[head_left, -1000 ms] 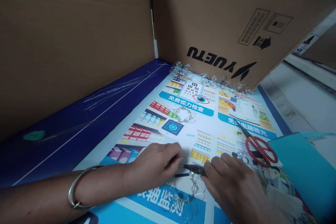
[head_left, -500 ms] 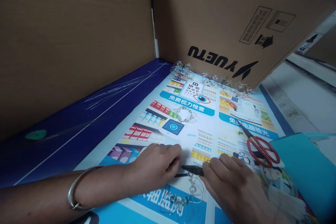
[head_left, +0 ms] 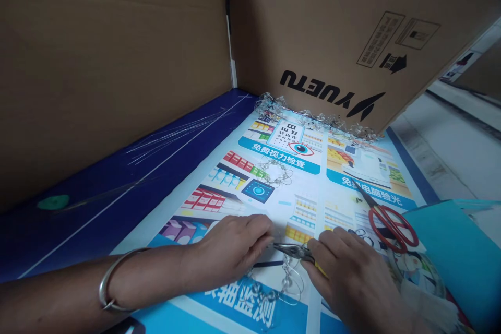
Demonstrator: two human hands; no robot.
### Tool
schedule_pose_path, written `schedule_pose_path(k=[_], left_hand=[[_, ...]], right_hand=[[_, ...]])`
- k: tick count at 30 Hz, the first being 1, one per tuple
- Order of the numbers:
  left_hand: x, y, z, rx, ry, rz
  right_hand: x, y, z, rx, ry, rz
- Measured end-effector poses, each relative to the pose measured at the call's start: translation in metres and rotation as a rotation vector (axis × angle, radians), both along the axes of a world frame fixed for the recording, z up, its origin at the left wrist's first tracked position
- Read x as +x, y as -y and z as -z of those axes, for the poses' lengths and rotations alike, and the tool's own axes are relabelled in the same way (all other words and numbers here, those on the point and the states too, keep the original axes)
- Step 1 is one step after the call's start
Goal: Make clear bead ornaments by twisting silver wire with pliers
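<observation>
My right hand [head_left: 348, 276] is closed round a pair of needle-nose pliers [head_left: 293, 251] with a bit of yellow handle showing. The pliers' jaws point left and reach the fingertips of my left hand [head_left: 242, 245]. That hand is pinched, with a metal bangle [head_left: 105, 287] on its wrist. Below the jaws, between both hands, hangs a string of clear beads with thin wire loops [head_left: 285, 283]. My left fingers appear to grip its upper end; the exact spot is hidden behind them.
A similar beaded ring [head_left: 274, 171] lies ahead on the printed sheet. Red-handled scissors [head_left: 393, 227] rest right, near a tape roll [head_left: 418, 271] and a turquoise box [head_left: 457, 255]. More wire pieces [head_left: 324, 120] line the cardboard wall [head_left: 313, 21]. Thin strands [head_left: 176, 133] lie left.
The pliers have turned and their tip has come up against my left fingertips. A yellow handle part now shows. The hanging bead string has shifted slightly.
</observation>
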State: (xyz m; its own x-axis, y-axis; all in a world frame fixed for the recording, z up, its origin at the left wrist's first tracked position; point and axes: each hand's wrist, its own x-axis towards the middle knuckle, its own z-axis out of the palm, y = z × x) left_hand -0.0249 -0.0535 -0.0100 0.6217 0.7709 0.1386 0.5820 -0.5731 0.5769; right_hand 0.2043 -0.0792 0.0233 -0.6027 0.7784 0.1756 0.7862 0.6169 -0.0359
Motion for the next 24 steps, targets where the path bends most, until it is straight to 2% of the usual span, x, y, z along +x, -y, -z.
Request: schedule_pose_path(k=[5, 9, 24], left_hand=[[-0.0028, -0.0035, -0.0006, -0.04, 0.1, 0.076], [-0.0047, -0.0041, 0.0018, -0.091, 0.152, 0.091], [-0.0028, -0.0028, -0.0018, -0.061, 0.059, 0.05]], right_hand=[[0.0023, -0.0024, 0.0047, -0.061, -0.045, 0.018], [0.0024, -0.0031, 0.0071, -0.049, -0.068, 0.03], [-0.0001, -0.0009, 0.0065, -0.021, -0.084, 0.048]])
